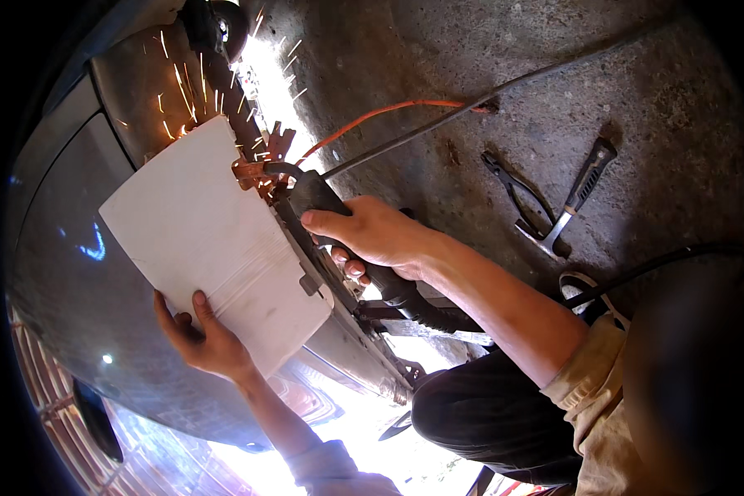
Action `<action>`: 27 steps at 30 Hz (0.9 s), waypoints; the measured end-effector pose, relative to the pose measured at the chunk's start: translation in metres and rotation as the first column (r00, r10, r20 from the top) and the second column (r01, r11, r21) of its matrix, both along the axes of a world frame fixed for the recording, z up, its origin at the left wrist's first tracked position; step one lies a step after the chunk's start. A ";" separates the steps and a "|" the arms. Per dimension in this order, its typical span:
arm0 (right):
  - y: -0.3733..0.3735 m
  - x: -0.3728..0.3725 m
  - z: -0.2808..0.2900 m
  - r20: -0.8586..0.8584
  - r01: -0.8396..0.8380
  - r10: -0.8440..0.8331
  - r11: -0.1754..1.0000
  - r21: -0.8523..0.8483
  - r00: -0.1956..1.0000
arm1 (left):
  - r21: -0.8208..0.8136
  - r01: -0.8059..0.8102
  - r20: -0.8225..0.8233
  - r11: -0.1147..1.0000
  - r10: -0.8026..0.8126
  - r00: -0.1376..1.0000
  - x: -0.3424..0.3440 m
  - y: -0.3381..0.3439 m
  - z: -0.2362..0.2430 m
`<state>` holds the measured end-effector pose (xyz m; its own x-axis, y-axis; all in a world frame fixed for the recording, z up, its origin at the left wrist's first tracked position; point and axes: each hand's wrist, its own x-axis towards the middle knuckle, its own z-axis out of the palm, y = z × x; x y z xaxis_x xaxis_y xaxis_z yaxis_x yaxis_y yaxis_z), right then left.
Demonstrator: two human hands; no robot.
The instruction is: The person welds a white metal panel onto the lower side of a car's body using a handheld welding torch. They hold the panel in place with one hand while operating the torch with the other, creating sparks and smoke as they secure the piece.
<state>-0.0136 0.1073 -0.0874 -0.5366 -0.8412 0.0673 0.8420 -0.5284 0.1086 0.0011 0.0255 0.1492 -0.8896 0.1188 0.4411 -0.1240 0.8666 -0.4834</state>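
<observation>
In my right hand (380, 240) is the black handle of a welding torch (310, 192), its bent neck pointing left to the metal edge of a car body. My left hand (211, 339) grips the lower left edge of a flat white sheet (215, 223), thumb over its face. The sheet lies close against the silver car panel (66, 198) and hides part of it. Orange sparks (192, 91) fly up beyond the sheet's top corner. A rusty, reddish metal piece (248, 172) sits at the torch's tip.
On the concrete floor (438, 50) to the right lie pliers (517, 186) and a hammer (583, 186). An orange cable (372, 112) and a grey cable (471, 103) cross the floor. A black cable (661, 260) runs at the right, beside a shoe (583, 289).
</observation>
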 end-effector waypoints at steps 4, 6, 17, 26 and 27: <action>-0.001 -0.001 0.001 -0.019 -0.023 0.023 1.000 -0.019 1.000 | -0.010 -0.015 -0.016 1.000 0.014 1.000 0.002 0.000 0.001; 0.002 -0.001 0.001 -0.027 -0.035 0.035 0.999 0.004 0.999 | 0.021 -0.076 -0.026 0.997 0.076 0.997 0.002 0.005 -0.001; 0.005 0.000 0.003 -0.057 -0.025 0.027 0.999 0.030 0.998 | 0.057 -0.079 -0.053 0.995 0.082 0.995 0.004 0.012 -0.005; 0.011 0.006 0.001 -0.016 -0.025 0.026 1.000 0.018 1.000 | 0.055 -0.045 -0.116 0.997 0.051 0.992 0.010 0.005 0.014; 0.009 0.006 0.001 -0.010 -0.026 0.027 1.000 0.013 1.000 | 0.034 -0.045 -0.106 0.998 0.048 0.993 0.011 0.003 0.017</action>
<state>-0.0074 0.1163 -0.0867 -0.5134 -0.8559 0.0614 0.8568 -0.5073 0.0928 0.0119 0.0290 0.1660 -0.8416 0.0631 0.5364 -0.2136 0.8733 -0.4379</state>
